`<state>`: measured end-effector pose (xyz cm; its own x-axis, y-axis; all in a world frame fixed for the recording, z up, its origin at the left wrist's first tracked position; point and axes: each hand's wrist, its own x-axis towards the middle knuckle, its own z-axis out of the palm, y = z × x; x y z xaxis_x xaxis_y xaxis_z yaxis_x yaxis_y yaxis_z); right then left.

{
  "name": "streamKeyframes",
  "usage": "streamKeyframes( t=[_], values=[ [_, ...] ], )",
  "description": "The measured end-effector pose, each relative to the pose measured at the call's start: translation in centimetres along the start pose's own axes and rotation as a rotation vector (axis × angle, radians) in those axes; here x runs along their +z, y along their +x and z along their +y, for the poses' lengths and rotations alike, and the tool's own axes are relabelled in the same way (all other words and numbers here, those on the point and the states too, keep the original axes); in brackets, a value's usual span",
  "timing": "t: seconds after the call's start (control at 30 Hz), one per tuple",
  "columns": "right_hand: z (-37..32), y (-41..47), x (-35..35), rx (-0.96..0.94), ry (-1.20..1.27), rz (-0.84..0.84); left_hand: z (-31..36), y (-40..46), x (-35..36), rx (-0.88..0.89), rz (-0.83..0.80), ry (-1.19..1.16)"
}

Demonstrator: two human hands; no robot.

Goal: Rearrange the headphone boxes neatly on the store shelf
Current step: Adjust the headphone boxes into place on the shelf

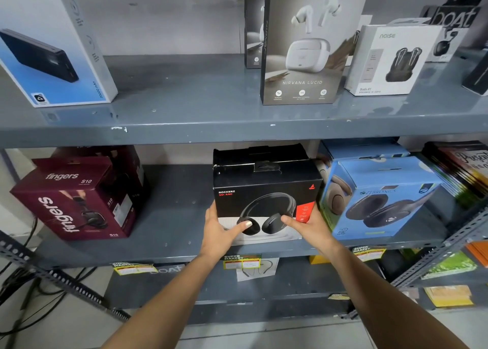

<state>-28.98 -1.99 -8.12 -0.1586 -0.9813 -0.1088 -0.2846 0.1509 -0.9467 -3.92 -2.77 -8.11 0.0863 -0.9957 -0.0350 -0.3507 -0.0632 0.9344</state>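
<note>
A black Rockerz headphone box (265, 182) stands on the middle shelf (174, 216), facing me. My left hand (220, 231) grips its lower left corner, thumb across the front. My right hand (307, 226) holds its lower right corner, thumb on the front. To the left, a maroon Fingers headphone box (71, 198) sits turned at an angle, with another maroon box behind it. To the right, a blue Zebronics headphone box (380, 201) stands touching the black box, with another blue box behind.
The upper shelf (200, 116) carries a blue power bank box (52, 50), a Nirvana Lucid earbuds box (303, 45) and a white Noise earbuds box (388, 58). Stacked notebooks (459, 169) lie at the far right. Price tags (241, 261) hang on the shelf edge. Cables run along the floor at left.
</note>
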Motion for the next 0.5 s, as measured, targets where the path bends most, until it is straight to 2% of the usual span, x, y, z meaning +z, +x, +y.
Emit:
streamKeyframes(
  t=[0.5],
  values=[
    [-0.06, 0.08, 0.18, -0.030, 0.040, -0.020, 0.23, 0.22, -0.24, -0.002, -0.015, 0.010]
  ],
)
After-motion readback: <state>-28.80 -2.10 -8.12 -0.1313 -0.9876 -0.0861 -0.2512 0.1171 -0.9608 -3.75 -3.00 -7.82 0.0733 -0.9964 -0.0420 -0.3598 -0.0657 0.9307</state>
